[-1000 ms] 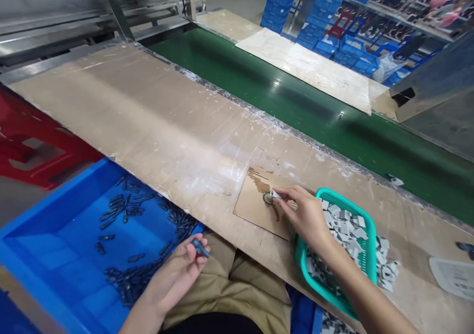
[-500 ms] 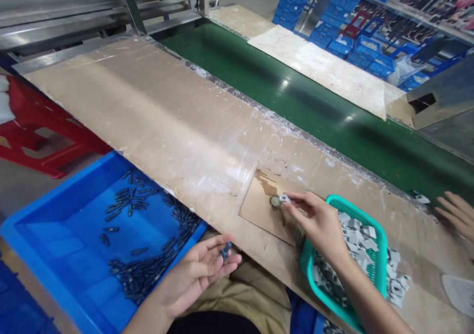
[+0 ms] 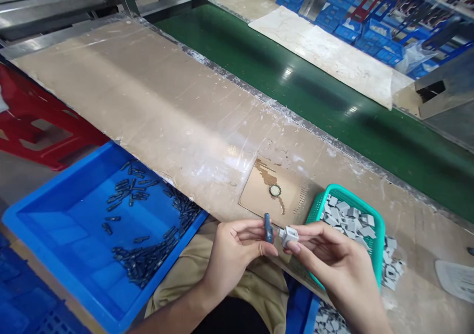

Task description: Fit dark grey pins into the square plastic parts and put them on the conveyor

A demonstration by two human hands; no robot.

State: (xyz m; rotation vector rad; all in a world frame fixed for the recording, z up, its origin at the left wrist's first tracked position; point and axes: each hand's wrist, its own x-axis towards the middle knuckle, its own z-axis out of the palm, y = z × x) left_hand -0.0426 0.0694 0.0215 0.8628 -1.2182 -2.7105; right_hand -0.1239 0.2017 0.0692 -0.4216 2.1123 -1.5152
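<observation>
Between the thumb and fingers of my left hand is a small dark blue-grey plastic part, held upright. My right hand pinches a light grey block-shaped plastic piece with a square opening and a narrow stub facing left. The two parts are close together, with little or no gap; whether they touch I cannot tell. Just beyond the hands, a bottle cap holding a pale substance sits on a cardboard square with brown stains.
A blue bin of dark parts stands at the left. A green basket of grey pieces is beside my right hand, with loose grey pieces to its right. A green conveyor belt runs behind the worktable.
My right hand has moved from the bottle cap back toward me with the grey piece. My left hand has come up and right, bringing the dark part close. The hand at the right edge has left view.
</observation>
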